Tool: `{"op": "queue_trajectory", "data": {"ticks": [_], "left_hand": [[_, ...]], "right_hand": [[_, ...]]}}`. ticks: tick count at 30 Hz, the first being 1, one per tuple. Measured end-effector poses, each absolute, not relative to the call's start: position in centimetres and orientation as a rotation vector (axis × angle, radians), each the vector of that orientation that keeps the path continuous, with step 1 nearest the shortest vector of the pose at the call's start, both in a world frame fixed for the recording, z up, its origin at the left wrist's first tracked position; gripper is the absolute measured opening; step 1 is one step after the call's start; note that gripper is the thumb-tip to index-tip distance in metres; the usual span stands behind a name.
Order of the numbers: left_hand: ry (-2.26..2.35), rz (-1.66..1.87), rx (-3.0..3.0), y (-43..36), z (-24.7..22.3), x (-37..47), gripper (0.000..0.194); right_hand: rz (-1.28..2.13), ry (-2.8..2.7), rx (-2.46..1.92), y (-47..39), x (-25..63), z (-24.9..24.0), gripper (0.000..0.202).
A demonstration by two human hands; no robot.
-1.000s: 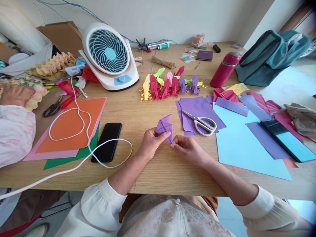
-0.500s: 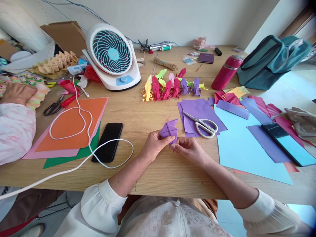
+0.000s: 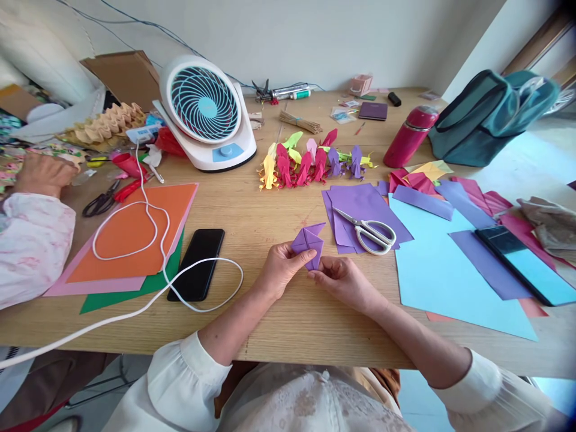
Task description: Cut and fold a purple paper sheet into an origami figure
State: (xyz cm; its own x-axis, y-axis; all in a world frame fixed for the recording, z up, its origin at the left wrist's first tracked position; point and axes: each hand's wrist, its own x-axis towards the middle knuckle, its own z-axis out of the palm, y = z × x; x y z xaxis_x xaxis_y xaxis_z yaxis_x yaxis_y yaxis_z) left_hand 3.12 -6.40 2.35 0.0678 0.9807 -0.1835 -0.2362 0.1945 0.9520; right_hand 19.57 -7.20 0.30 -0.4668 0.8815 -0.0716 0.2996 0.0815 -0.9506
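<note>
A folded piece of purple origami paper (image 3: 308,240), with a pointed flap at its upper right, is held above the wooden table in the middle of the view. My left hand (image 3: 284,268) is closed on its left side, thumb lying across the front. At the lower tip, my right hand (image 3: 343,281) pinches the paper between thumb and fingers. To the right, white-handled scissors (image 3: 369,231) lie on purple paper sheets (image 3: 355,201). Farther back stands a group of folded paper figures (image 3: 310,161) in yellow, red, green, pink and purple.
A white fan (image 3: 204,111) stands at the back left. Left of my hands lie a black phone (image 3: 198,264), a white cable (image 3: 135,309) and orange paper (image 3: 135,225). Light-blue paper (image 3: 443,270) and a red bottle (image 3: 411,137) are on the right. A co-worker's hand (image 3: 47,173) rests far left.
The view has shifted slightly. Both my hands stay on the purple paper; my right fingers have slid a little at its lower tip. The co-worker's hand has moved slightly right.
</note>
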Motion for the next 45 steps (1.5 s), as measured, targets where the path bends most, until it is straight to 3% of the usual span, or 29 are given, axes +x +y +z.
{"op": "queue_trajectory", "data": {"ticks": [15, 27, 45], "left_hand": [[1.150, 1.100, 1.089, -6.28, 2.13, 2.30, 0.038], [1.055, 1.028, 1.145, -6.44, 1.67, 2.54, 0.034], [1.109, 1.132, 1.134, -6.18, 2.26, 2.32, 0.039]], "right_hand": [[1.199, -1.955, -1.242, -7.49, 19.32, 0.33, 0.036], [1.378, -1.890, -1.124, -7.36, 19.49, 0.57, 0.037], [1.294, -1.971, -1.191, -7.52, 19.36, 0.46, 0.032]]}}
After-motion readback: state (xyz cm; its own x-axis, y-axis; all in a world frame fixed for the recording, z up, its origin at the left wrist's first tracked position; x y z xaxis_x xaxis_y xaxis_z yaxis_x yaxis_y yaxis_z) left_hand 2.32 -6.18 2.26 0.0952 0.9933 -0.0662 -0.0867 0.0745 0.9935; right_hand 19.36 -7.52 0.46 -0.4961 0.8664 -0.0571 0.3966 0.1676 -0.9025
